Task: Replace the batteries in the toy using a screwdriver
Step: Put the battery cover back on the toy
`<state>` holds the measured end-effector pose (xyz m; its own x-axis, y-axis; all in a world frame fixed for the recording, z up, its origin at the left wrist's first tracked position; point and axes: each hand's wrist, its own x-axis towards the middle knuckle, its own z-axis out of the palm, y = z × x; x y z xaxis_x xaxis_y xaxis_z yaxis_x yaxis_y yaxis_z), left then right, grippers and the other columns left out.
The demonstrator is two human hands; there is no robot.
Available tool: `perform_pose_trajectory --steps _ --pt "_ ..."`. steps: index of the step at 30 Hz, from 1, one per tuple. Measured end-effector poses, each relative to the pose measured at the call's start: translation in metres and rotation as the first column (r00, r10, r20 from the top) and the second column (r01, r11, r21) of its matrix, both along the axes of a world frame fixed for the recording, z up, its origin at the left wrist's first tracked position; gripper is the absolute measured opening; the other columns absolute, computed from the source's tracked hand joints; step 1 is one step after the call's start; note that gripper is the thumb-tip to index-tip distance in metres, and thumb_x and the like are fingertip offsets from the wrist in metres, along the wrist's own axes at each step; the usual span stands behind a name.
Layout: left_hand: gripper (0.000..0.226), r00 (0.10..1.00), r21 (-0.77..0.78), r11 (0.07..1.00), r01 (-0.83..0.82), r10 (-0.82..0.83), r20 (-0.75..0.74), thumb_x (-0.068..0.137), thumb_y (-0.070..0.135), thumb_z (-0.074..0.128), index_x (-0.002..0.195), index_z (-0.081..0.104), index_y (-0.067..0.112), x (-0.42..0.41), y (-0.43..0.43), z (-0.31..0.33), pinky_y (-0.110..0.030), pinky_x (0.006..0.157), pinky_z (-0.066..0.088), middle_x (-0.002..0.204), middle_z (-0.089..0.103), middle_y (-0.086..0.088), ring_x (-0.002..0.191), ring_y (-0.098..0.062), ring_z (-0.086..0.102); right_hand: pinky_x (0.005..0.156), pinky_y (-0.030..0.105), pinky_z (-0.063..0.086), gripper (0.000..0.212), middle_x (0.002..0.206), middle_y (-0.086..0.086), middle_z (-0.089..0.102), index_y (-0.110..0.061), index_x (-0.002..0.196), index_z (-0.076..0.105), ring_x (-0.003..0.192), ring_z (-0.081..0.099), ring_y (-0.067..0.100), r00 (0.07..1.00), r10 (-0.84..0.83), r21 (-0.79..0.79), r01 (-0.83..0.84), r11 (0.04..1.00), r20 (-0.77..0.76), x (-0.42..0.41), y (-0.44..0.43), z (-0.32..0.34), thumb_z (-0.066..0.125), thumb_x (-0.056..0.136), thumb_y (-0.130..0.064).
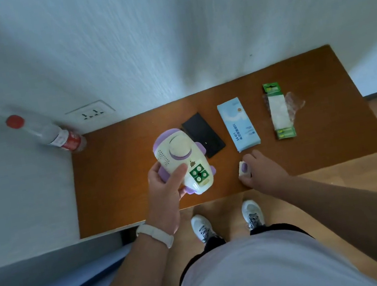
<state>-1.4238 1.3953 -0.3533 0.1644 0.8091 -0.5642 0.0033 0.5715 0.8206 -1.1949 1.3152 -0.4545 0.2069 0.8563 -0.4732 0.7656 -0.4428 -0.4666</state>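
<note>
1. A light-blue tissue pack point(238, 125) lies flat, just beyond the fingertips point(248, 156) of the right hand point(262, 170).
2. A black flat rectangle point(204, 137) lies left of that pack, beyond the fingers of both hands and between them.
3. A clear bottle with a red cap point(55, 136) is at the far left corner, well beyond the fingers point(155, 172) of the left hand point(166, 192) and to their left.
4. A white wall socket point(90, 113) sits just right of the bottle, beyond the left fingers.
5. The brown wooden table point(329, 118) spreads beneath all the fingers.
6. White shoes point(253, 214) stand on the wood floor, nearer than the fingers.
7. A white wristband point(154, 234) sits behind the left fingers, on the wrist.
</note>
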Motion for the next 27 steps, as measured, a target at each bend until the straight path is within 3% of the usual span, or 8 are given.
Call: perform_pose_trajectory --steps 4,8,10,13,16,22,25,27 --pt "0.080 1.000 -0.006 1.000 -0.025 0.025 0.001 0.065 0.036 0.085 0.134 0.049 0.022 0.002 -0.004 0.002 -0.040 0.078 0.061 0.121 0.070 -0.001 0.111 -0.025 0.070 0.075 0.036 0.049 0.010 0.096 0.004 0.054 -0.013 0.097 0.054 0.085 0.056 0.022 0.995 0.030 0.053 -0.025 0.998 -0.090 0.003 0.001 0.001 0.057 0.097 -0.023" --pt "0.085 0.999 0.003 0.999 -0.042 0.042 0.014 0.060 0.041 0.089 0.133 0.049 0.023 0.008 -0.005 0.010 -0.039 0.077 0.061 0.121 0.070 -0.001 0.109 -0.024 0.071 0.072 0.036 0.048 0.013 0.090 0.004 0.061 -0.016 0.095 0.053 0.081 0.059 0.021 0.984 0.059 0.094 -0.043 0.995 -0.167 0.013 0.000 0.011 0.047 0.102 -0.025" --pt "0.089 0.998 0.012 0.999 -0.053 0.052 0.022 0.055 0.044 0.089 0.132 0.049 0.023 0.014 -0.005 0.015 -0.040 0.077 0.062 0.120 0.070 -0.002 0.108 -0.024 0.071 0.075 0.036 0.053 0.009 0.101 0.005 0.066 -0.018 0.105 0.054 0.090 0.063 0.022 0.982 0.032 0.120 -0.010 0.993 -0.185 0.019 0.000 0.017 0.051 0.101 -0.025" --pt "0.079 0.998 0.032 0.998 -0.057 0.056 0.030 0.062 0.039 0.089 0.129 0.050 0.025 0.022 -0.004 0.022 -0.038 0.075 0.062 0.119 0.070 -0.001 0.106 -0.022 0.072 0.067 0.025 0.053 0.022 0.134 0.007 0.058 -0.023 0.120 0.047 0.103 0.060 0.018 0.973 -0.031 0.124 0.061 0.990 -0.230 0.025 0.001 0.027 0.054 0.101 -0.030" --pt "0.071 0.996 0.054 0.996 -0.066 0.063 0.057 0.061 0.034 0.083 0.125 0.051 0.026 0.033 -0.001 0.031 -0.033 0.069 0.061 0.114 0.072 -0.001 0.098 -0.015 0.074 0.072 0.026 0.059 0.028 0.147 0.004 0.050 -0.032 0.118 0.039 0.112 0.055 0.014 0.944 -0.109 0.146 0.160 0.976 -0.312 0.036 0.006 0.046 0.058 0.098 -0.036" --pt "0.078 0.995 0.095 0.993 -0.071 0.064 0.072 0.060 0.036 0.080 0.130 0.048 0.024 0.058 0.001 0.050 -0.036 0.070 0.062 0.121 0.069 -0.005 0.104 -0.025 0.071 0.075 0.033 0.063 0.025 0.139 0.000 0.058 -0.032 0.112 0.050 0.111 0.062 0.017 0.838 -0.186 0.181 0.317 0.931 -0.514 0.056 0.012 0.097 0.064 0.093 -0.041" --pt "0.070 0.992 0.107 0.991 -0.082 0.072 0.101 0.061 0.036 0.080 0.123 0.051 0.027 0.070 0.000 0.057 -0.034 0.070 0.061 0.118 0.071 -0.005 0.099 -0.023 0.074 0.079 0.038 0.063 0.039 0.134 -0.003 0.061 -0.031 0.125 0.056 0.110 0.065 0.016 0.781 -0.196 0.156 0.350 0.924 -0.592 0.067 0.011 0.124 0.063 0.090 -0.048" --pt "0.069 0.991 0.114 0.990 -0.079 0.066 0.114 0.060 0.038 0.081 0.122 0.053 0.027 0.075 -0.002 0.062 -0.033 0.073 0.061 0.118 0.073 -0.005 0.101 -0.022 0.074 0.072 0.030 0.063 0.051 0.135 -0.006 0.060 -0.033 0.134 0.055 0.112 0.065 0.017 0.754 -0.166 0.144 0.328 0.934 -0.636 0.072 0.008 0.142 0.061 0.086 -0.051"
